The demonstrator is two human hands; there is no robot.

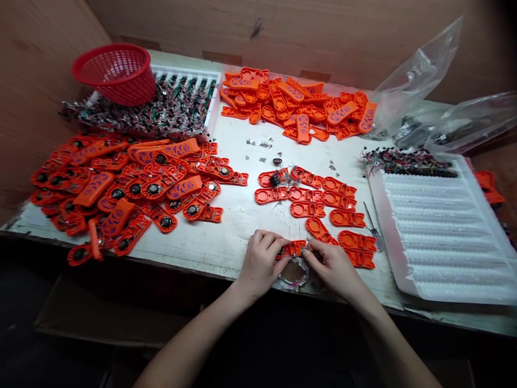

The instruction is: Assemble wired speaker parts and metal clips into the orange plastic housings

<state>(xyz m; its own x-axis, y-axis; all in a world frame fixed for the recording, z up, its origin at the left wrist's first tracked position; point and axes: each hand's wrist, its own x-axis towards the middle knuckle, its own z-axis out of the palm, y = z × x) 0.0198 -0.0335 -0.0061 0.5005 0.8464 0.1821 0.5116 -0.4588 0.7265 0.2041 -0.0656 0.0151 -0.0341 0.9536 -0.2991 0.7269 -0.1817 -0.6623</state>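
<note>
Near the table's front edge, my left hand (262, 261) grips an orange plastic housing (294, 248) by its left end, thumb below and fingers above. My right hand (333, 265) is closed at the housing's right end, thumb and forefinger pinched together; whatever small part sits between them is too small to make out. Just below the housing is a round, ragged-edged hole (294, 272) in the tabletop. Several open orange housings (307, 209) lie in loose rows beyond my hands. A small black round part (277, 161) and scattered metal clips (264, 144) lie farther back.
At left is a heap of orange housings fitted with round parts (153, 188). Behind it, a red basket (115, 70) stands on a white tray of wired parts (177, 108). More orange shells (294, 102) pile at the back. A ribbed white tray (444, 231), screwdriver (369, 218) and plastic bags (420, 81) are right.
</note>
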